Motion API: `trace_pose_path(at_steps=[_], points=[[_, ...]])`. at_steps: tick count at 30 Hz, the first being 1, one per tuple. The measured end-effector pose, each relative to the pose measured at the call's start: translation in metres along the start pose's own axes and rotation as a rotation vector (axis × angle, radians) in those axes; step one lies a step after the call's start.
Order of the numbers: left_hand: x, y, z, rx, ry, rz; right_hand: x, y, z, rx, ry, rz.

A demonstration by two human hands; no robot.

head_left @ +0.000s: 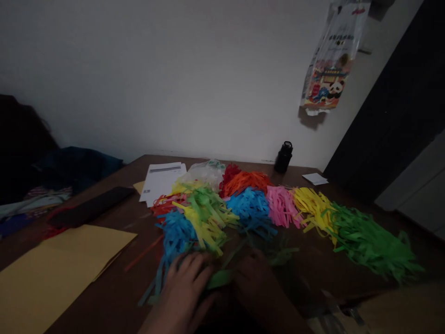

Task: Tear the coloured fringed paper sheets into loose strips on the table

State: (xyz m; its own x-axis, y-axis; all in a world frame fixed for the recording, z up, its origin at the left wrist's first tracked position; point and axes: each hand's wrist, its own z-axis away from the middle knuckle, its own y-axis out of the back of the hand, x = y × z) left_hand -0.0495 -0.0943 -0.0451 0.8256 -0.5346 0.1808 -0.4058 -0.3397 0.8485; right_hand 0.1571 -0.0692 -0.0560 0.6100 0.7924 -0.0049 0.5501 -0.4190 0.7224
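Note:
My left hand [184, 287] and my right hand [255, 278] rest close together at the near edge of the dark wooden table [114, 287]. Between their fingers lies a green paper strip [219, 279], pinched at both ends. Just beyond the hands a mixed heap of blue, yellow and green paper strips [198, 218] spreads out. Behind it lie sorted piles: orange strips [245, 182], blue strips [251, 206], pink strips [281, 206], yellow strips [313, 206] and a large green pile [371, 241]. The light is dim and the fingertips are hard to make out.
A yellow paper sheet [52, 273] lies at the near left, with a dark flat object [92, 206] behind it. White papers [162, 181], a clear plastic bag [205, 172], a black bottle [283, 157] and a small white note [314, 178] sit farther back. A printed bag [332, 60] hangs on the wall.

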Motion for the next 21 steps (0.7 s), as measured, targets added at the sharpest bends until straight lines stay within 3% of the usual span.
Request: trace_pose_path(at_steps=[5, 9, 13, 16, 21], points=[[0.002, -0.006, -0.006, 0.047, -0.128, 0.064, -0.007, 0.011, -0.006, -0.005, -0.084, -0.059], [0.008, -0.009, -0.013, 0.097, -0.148, 0.137, -0.011, 0.008, -0.005, 0.016, -0.017, -0.035], [0.008, -0.005, -0.021, 0.004, -0.113, 0.088, -0.014, 0.014, -0.006, 0.020, 0.007, 0.017], [-0.007, 0.004, -0.026, -0.070, -0.048, 0.017, -0.015, 0.025, -0.008, -0.006, 0.042, 0.033], [-0.053, 0.026, -0.019, -0.130, 0.067, -0.276, -0.009, 0.030, -0.002, -0.056, 0.044, 0.080]])
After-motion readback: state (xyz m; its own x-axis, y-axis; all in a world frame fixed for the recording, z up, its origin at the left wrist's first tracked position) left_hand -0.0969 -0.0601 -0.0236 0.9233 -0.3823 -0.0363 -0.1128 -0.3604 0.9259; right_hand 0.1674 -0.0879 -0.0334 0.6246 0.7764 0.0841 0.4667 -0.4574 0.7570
